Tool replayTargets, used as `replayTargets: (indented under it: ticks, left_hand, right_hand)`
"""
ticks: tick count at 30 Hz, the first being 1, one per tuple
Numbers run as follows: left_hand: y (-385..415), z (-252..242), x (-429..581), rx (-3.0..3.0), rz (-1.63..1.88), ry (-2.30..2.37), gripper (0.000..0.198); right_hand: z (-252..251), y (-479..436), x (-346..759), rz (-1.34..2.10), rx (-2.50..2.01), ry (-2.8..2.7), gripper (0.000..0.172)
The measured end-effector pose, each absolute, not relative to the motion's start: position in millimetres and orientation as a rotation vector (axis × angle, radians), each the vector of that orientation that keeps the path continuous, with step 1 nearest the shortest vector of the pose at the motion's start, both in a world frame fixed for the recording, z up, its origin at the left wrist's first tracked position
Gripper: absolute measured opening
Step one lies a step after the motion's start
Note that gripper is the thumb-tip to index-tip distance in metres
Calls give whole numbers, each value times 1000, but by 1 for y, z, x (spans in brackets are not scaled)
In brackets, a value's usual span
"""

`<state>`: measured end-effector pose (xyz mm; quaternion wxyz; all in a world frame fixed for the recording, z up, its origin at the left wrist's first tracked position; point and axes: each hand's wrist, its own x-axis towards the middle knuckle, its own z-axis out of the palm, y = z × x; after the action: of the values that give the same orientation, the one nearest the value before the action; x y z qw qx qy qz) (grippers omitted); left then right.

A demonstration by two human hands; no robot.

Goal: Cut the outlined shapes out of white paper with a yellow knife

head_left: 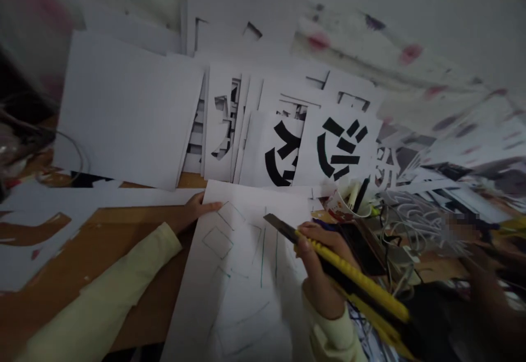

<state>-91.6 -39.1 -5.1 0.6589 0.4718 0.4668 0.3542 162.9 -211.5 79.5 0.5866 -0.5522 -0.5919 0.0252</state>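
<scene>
A white sheet (242, 274) with thin drawn outlines lies on a brown board in front of me. My left hand (195, 211), in a pale yellow sleeve, rests flat on the sheet's upper left edge with fingers stretched out. My right hand (318, 266) is closed around a yellow and black utility knife (349, 274). The knife's dark tip points up and left over the sheet.
Many white sheets with cut-out black shapes (337, 145) lean and overlap at the back. A large blank sheet (127, 110) stands at left. A paper cup with pens (347, 200) sits right of the sheet, beside cables and clutter (411, 225).
</scene>
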Motion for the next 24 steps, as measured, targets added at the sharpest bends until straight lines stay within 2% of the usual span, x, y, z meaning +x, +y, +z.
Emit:
replayTargets:
  ticks: [6,9,15,24]
  left_hand:
    - [-59,10,-93,996,703,962,63]
    - [-71,13,-93,971,718,1008,60]
    - [-89,17,-94,921,793,1050,48]
    - [-102,27,-90,840,807,1066,43]
  right_hand:
    - [0,-216,125,56,-1406,-1100,28]
    - [-21,-218,120,62,-1365,-1174,28]
    - [-29,-221,125,44,-1300,-1316,23]
    - [-29,-224,125,84,-1264,-1363,21]
